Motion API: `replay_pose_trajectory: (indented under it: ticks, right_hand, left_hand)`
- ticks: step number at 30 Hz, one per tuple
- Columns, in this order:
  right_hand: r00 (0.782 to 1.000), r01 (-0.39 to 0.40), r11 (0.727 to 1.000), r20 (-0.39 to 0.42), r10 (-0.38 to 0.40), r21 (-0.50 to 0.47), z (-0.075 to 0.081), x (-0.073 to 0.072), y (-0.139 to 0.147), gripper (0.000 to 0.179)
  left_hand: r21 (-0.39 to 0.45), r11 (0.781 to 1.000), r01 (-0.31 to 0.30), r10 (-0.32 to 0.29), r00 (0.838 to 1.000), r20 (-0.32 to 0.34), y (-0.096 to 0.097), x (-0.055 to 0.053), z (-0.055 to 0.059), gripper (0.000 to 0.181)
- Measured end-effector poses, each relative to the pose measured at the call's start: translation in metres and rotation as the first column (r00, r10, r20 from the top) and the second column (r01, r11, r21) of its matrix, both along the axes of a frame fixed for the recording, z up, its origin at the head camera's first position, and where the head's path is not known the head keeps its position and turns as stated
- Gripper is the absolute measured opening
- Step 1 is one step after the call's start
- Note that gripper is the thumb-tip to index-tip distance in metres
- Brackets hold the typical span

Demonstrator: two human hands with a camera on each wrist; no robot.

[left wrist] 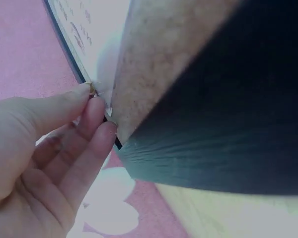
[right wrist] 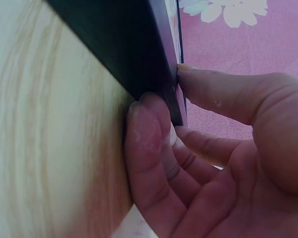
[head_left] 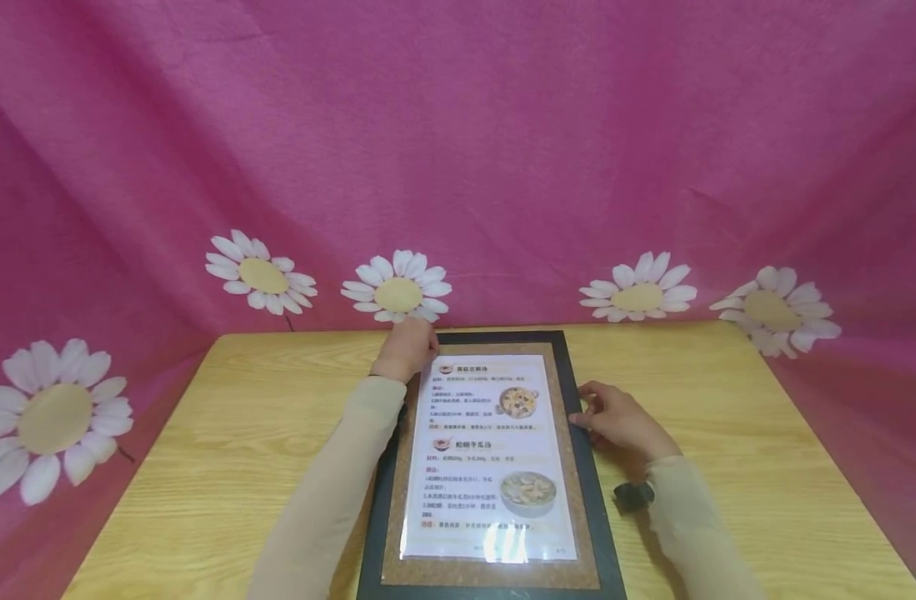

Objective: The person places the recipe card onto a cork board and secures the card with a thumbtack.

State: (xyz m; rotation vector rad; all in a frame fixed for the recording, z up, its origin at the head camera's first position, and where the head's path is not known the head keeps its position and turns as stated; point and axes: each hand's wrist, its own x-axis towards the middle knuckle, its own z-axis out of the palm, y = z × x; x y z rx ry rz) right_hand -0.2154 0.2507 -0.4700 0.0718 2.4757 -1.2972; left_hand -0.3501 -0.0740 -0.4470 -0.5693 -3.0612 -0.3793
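A cork board (head_left: 416, 542) with a black frame (head_left: 570, 358) lies on the table. On it is a clear-covered recipe sheet (head_left: 465, 417) with printed text and pictures of soup bowls. At the board's top left corner, my left hand (head_left: 408, 346) pinches a small gold-coloured thumbtack (left wrist: 92, 89) between thumb and fingers, close to the sheet's corner. The tack's point is hidden. Along the right side, my right hand (head_left: 618, 417) holds the frame's edge, thumb on the face and fingers (right wrist: 145, 141) against the side by the table.
The wooden table (head_left: 728, 417) extends to both sides of the board. Behind it hangs a pink cloth (head_left: 458, 150) printed with white daisies. A dark wrist device (head_left: 633, 497) sits at the right sleeve.
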Motion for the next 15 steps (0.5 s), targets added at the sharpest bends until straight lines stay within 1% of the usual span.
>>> replay_pose_trajectory:
  ticks: [3, 7, 9, 12, 15]
  right_hand:
    - [1.000, -0.003, 1.000, 0.001, 0.003, 0.003, -0.0015, -0.0017, 0.0018, 0.050]
    - [1.000, -0.002, 1.000, 0.000, 0.002, 0.007, -0.0025, -0.0028, 0.0029, 0.049]
    - [1.000, -0.002, 1.000, 0.004, 0.002, 0.008, -0.0025, -0.0025, 0.0028, 0.049]
    - [1.000, 0.007, 1.000, 0.010, -0.007, 0.007, -0.0018, -0.0013, 0.0013, 0.049]
    - [1.000, 0.005, 1.000, 0.011, -0.005, 0.006, -0.0013, -0.0007, -0.0001, 0.050]
  left_hand:
    - [-0.015, 1.000, -0.004, 0.004, 1.000, -0.017, 0.0015, -0.0005, -0.0003, 0.016]
    - [-0.033, 0.999, -0.011, 0.009, 0.998, -0.058, 0.0022, -0.0012, -0.0016, 0.015]
    - [-0.049, 0.999, -0.006, 0.003, 0.997, -0.071, 0.0020, -0.0015, -0.0023, 0.014]
    - [-0.081, 0.997, 0.003, -0.009, 0.997, -0.077, 0.0020, -0.0012, -0.0028, 0.013]
    - [-0.127, 0.992, -0.017, 0.006, 0.996, -0.086, 0.0022, 0.0003, -0.0019, 0.009]
